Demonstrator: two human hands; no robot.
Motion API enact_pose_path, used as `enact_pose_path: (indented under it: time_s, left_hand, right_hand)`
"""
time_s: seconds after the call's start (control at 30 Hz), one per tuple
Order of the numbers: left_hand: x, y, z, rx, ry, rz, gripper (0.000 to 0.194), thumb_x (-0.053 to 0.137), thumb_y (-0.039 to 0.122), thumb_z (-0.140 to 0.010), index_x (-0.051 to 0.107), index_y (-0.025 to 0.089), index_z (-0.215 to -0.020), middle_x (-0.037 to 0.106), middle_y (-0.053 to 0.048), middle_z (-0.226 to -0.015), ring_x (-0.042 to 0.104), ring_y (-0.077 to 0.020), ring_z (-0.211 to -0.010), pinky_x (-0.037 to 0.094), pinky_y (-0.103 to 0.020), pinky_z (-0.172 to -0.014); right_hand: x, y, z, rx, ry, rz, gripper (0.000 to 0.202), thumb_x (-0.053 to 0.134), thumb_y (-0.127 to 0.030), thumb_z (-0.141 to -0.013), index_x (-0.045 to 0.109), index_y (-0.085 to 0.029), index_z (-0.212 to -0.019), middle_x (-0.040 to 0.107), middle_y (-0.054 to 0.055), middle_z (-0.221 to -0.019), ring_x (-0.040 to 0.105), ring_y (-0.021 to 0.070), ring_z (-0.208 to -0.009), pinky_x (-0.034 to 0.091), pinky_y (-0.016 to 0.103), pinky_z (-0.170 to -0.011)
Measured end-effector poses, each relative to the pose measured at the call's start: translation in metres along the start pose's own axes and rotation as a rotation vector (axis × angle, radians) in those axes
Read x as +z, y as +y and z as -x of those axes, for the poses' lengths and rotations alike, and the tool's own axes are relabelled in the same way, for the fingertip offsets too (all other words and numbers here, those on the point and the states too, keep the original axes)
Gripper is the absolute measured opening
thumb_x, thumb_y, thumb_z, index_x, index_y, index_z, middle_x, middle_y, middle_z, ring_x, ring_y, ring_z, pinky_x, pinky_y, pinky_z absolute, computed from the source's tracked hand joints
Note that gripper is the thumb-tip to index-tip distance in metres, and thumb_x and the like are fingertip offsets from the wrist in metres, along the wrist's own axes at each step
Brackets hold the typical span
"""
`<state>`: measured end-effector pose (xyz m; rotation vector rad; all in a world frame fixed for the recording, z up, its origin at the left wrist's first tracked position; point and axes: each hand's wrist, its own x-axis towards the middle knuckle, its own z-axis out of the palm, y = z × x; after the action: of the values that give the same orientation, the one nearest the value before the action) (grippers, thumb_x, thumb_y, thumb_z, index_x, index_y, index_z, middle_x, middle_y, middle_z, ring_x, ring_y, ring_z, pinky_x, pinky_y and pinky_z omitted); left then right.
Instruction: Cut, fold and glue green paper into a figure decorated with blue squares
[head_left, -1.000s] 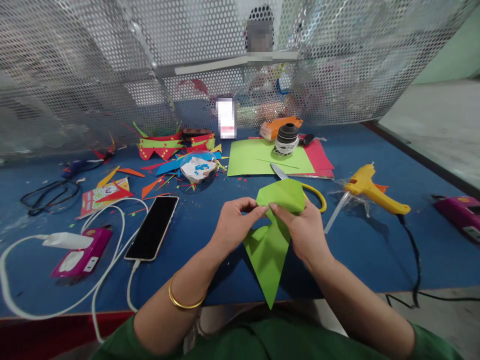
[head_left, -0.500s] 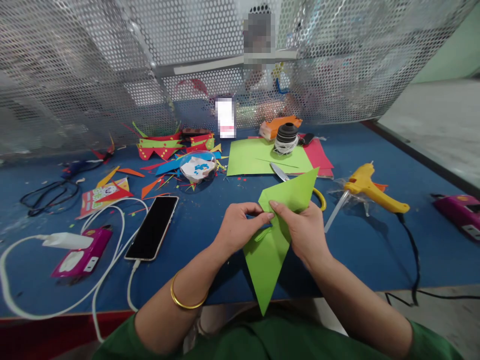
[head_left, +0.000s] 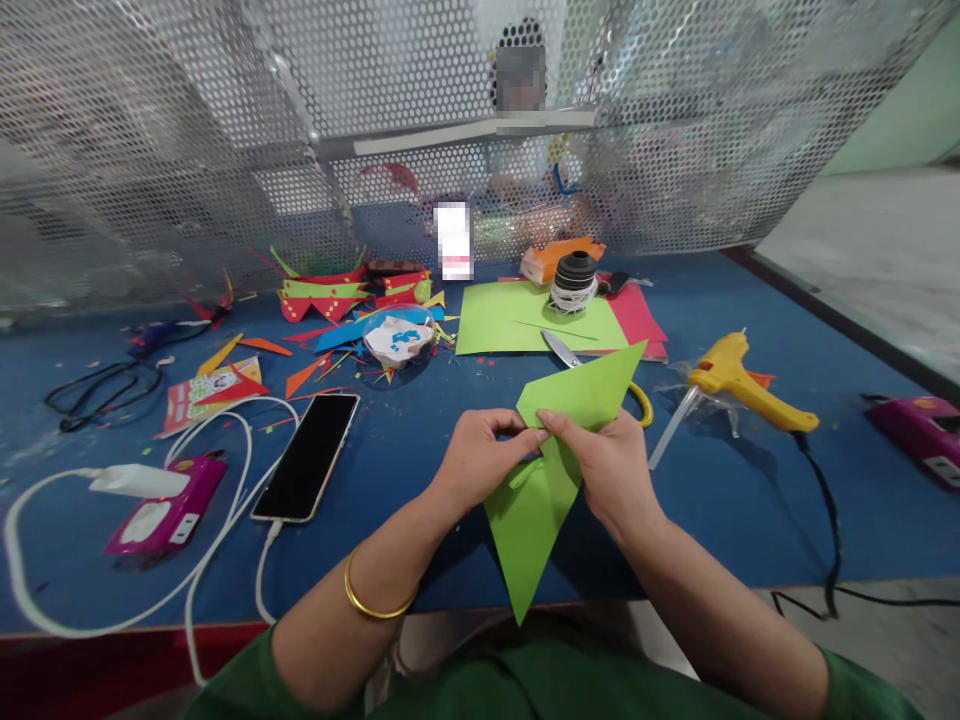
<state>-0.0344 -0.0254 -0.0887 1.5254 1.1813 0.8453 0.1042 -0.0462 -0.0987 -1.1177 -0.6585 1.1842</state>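
Green paper piece point(head_left: 538, 490) in both hands point(head_left: 545, 430), scissors point(head_left: 561, 350) beneath (partly hidden).

The person wears a deep green shirt point(head_left: 555, 680); its left sleeve point(head_left: 244, 675) and right sleeve point(head_left: 855, 685) are the same plain green and leave the forearms bare. A thin, smooth, gold-coloured bangle point(head_left: 370, 609) circles the left forearm above the wrist. Both the left hand point(head_left: 476, 462) and right hand point(head_left: 613, 465) are bare.
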Motion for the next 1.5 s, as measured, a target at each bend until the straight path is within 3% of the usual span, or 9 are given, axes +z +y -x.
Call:
enact_pose_path:
  time_s: [0.17,0.33,0.6,0.97,1.17,1.3,1.5]
  left_hand:
    - [-0.0001,-0.0018,0.0009,-0.003,0.024,-0.027,0.027,0.069,0.038,-0.076,0.069,0.017,-0.06,0.064,0.0,-0.059,0.051,-0.0122,-0.059,0.038,-0.025,-0.06]
    - [-0.0005,0.0017,0.0023,-0.014,0.002,-0.04,0.026,0.07,0.039,-0.075,0.068,0.016,-0.061,0.061,0.001,-0.059,0.049,-0.0123,-0.059,0.038,-0.025,-0.06]
    - [-0.0053,0.0072,0.0018,0.109,0.16,-0.018,0.025,0.066,0.036,-0.078,0.06,0.019,-0.06,0.055,0.004,-0.06,0.047,-0.0126,-0.062,0.039,-0.025,-0.064]
    - [-0.005,0.0056,0.0018,0.096,0.178,-0.036,0.026,0.066,0.034,-0.077,0.058,0.018,-0.059,0.055,0.004,-0.059,0.047,-0.0125,-0.061,0.038,-0.025,-0.062]
    - [-0.006,0.0061,0.0018,0.081,0.212,-0.01,0.024,0.067,0.034,-0.076,0.061,0.018,-0.059,0.058,0.003,-0.059,0.05,-0.0132,-0.062,0.041,-0.025,-0.065]
    - [-0.0055,0.0048,0.0017,0.068,0.189,0.012,0.024,0.067,0.034,-0.076,0.061,0.018,-0.059,0.057,0.004,-0.058,0.049,-0.0126,-0.061,0.04,-0.025,-0.064]
    - [-0.005,0.0014,-0.0009,0.035,0.183,0.111,0.024,0.069,0.036,-0.075,0.065,0.018,-0.061,0.059,0.003,-0.059,0.05,-0.0125,-0.061,0.04,-0.025,-0.064]
  right_hand:
    - [-0.0004,0.0011,-0.0002,-0.012,-0.009,0.0,0.03,0.089,-0.032,-0.06,0.076,-0.018,-0.083,0.078,0.003,-0.082,0.069,0.0186,-0.07,0.056,0.03,-0.064]
    - [-0.0015,-0.0006,0.0001,-0.001,0.004,0.058,0.031,0.09,-0.034,-0.057,0.075,-0.018,-0.079,0.077,0.004,-0.078,0.069,0.0201,-0.067,0.056,0.031,-0.061]
    - [-0.0031,0.0002,-0.0005,-0.087,-0.007,0.188,0.031,0.087,-0.039,-0.062,0.075,-0.018,-0.082,0.078,0.006,-0.084,0.07,0.0238,-0.075,0.057,0.034,-0.066]
    - [-0.0051,0.0041,-0.0021,-0.103,-0.041,0.211,0.031,0.088,-0.041,-0.062,0.074,-0.019,-0.079,0.077,0.005,-0.079,0.07,0.0227,-0.072,0.054,0.031,-0.063]
    - [-0.0046,0.0045,-0.0024,-0.17,-0.065,0.239,0.029,0.084,-0.042,-0.067,0.075,-0.019,-0.083,0.078,0.006,-0.087,0.071,0.0242,-0.079,0.056,0.034,-0.07]
    - [-0.0042,0.0034,-0.0013,-0.101,-0.068,0.202,0.029,0.086,-0.041,-0.064,0.074,-0.019,-0.08,0.078,0.006,-0.084,0.07,0.0237,-0.075,0.055,0.033,-0.065]
    - [-0.0039,0.0049,-0.0015,-0.104,-0.072,0.201,0.029,0.085,-0.04,-0.067,0.075,-0.02,-0.086,0.078,0.004,-0.089,0.07,0.0223,-0.079,0.056,0.033,-0.072]
